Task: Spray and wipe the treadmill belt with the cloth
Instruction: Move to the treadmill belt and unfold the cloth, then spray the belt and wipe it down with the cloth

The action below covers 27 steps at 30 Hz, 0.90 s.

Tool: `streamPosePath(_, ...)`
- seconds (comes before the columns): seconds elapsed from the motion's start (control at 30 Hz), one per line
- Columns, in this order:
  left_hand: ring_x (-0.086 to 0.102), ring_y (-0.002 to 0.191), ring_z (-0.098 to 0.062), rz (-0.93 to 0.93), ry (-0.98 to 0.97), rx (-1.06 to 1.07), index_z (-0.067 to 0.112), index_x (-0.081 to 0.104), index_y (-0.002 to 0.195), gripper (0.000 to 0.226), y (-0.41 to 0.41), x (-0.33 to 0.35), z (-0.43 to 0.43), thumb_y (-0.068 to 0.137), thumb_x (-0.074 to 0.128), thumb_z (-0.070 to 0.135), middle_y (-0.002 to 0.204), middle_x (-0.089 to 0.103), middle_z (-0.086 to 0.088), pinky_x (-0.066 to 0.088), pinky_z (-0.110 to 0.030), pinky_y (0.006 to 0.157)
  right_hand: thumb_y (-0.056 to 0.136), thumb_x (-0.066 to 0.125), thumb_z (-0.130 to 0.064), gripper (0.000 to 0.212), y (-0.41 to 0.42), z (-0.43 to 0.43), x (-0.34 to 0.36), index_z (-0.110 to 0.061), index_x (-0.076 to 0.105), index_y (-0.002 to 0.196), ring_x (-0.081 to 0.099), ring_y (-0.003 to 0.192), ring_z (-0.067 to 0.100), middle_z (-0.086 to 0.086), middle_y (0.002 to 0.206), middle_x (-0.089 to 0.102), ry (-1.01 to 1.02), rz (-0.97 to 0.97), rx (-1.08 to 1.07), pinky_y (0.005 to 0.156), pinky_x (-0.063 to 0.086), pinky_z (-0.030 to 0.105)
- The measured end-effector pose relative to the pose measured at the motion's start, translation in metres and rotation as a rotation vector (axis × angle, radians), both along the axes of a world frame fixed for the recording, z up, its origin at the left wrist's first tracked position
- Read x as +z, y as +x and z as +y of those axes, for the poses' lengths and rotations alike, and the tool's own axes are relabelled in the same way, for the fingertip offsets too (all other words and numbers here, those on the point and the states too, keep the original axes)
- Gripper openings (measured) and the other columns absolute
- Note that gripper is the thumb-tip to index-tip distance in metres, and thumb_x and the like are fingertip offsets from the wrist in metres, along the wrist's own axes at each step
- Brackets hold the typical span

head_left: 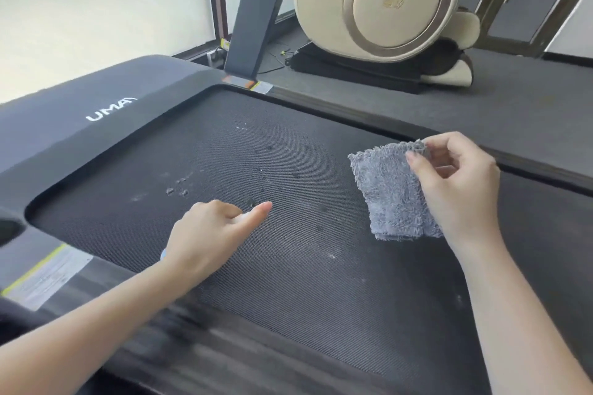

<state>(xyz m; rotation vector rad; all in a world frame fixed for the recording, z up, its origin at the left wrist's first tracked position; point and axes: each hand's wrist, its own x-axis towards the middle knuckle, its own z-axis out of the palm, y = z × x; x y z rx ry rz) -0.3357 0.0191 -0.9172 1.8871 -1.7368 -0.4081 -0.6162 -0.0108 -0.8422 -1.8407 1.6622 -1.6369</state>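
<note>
Press the grey cloth (391, 196), pinched by the right hand (459, 189), flat over the wet spots (256, 176) on the treadmill belt (288, 282) where the left hand (205, 234) points, its grasp unclear.

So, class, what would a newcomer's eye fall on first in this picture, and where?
The fluffy grey cloth, pinched at its top corner by the right hand, hangs over the right of the treadmill belt. Wet droplets speckle the belt's middle, where the left hand points a forefinger.

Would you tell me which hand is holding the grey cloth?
The right hand pinches the cloth by its corner; the left hand points at the belt.
</note>
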Motion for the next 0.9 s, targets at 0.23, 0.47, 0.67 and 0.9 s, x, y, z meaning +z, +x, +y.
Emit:
streamPosePath(0.23,0.049,0.051,-0.03,0.142,-0.099,0.131,-0.002,0.039,0.057,0.095,0.04,0.014,-0.02,0.066,0.033,0.093,0.05,0.046,-0.006,0.053,-0.049,0.073,0.083,0.066,-0.013,0.008,0.066,-0.035,-0.006,-0.018,0.06,0.08,0.055,0.067,-0.001,-0.016,0.072,0.059,0.016,0.014,0.217,0.061,0.043,0.011)
streamPosePath(0.47,0.065,0.06,-0.029,0.237,-0.251,0.294,0.014,0.046,0.042,0.079,0.098,0.032,-0.028,0.072,0.04,0.086,0.051,0.061,-0.001,0.054,-0.048,0.075,0.083,0.065,-0.01,0.007,0.156,-0.061,-0.002,-0.012,0.06,0.079,0.053,0.067,-0.003,-0.012,0.07,0.059,0.044,0.033,0.498,0.058,0.039,0.006)
streamPosePath(0.67,0.064,0.064,-0.028,0.2,-0.321,0.461,0.008,0.056,0.048,0.083,0.152,0.039,-0.016,0.07,0.038,0.087,0.05,0.062,-0.003,0.051,-0.044,0.08,0.083,0.067,-0.013,0.007,0.244,-0.074,-0.007,-0.009,0.061,0.081,0.055,0.069,0.004,-0.005,0.074,0.062,0.114,0.056,0.747,0.057,0.041,0.009)
streamPosePath(0.9,0.064,0.066,-0.036,0.21,-0.383,0.529,0.003,0.047,0.046,0.088,0.183,0.046,-0.007,0.067,0.039,0.088,0.061,0.066,-0.018,0.052,-0.048,0.079,0.083,0.068,-0.016,0.006,0.314,-0.091,-0.003,-0.012,0.064,0.086,0.063,0.081,0.019,0.008,0.086,0.068,0.373,-0.063,0.984,0.08,0.053,0.033)
